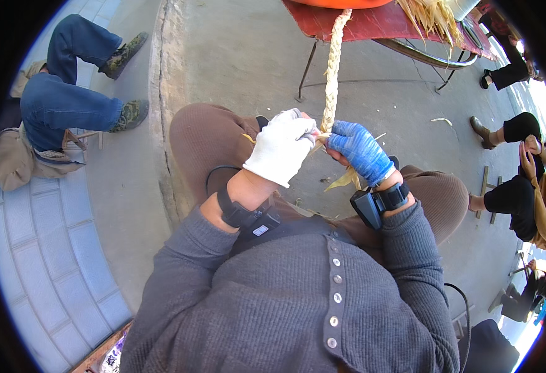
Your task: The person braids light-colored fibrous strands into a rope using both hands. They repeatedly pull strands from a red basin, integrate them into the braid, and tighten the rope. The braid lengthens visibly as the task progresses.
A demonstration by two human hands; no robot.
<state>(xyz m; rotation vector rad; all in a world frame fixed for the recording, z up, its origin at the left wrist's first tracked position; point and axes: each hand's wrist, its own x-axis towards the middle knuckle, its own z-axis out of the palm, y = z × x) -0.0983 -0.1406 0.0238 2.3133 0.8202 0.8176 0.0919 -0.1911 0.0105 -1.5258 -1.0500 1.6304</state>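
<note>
A pale braid of corn husk (pixel 333 70) runs from the orange container on the table down to my hands, stretched roughly straight. My left hand (pixel 284 144), in a white fingerless glove, pinches husk strands at the braid's lower end. On the other side of that end, my right hand (pixel 359 149) wears a blue fingerless glove and grips strands too. Loose husk ends (pixel 346 179) hang below the right hand. Both wrists carry strapped black devices. The fingertips partly hide the point where the strands cross.
Ahead stands a low table with a red top (pixel 317 25), bearing an orange container (pixel 342 3) and a heap of dry corn husks (pixel 433 23). A seated person in jeans (pixel 72 102) is at the left. Several people sit along the right. Husk scraps dot the concrete floor (pixel 235 60).
</note>
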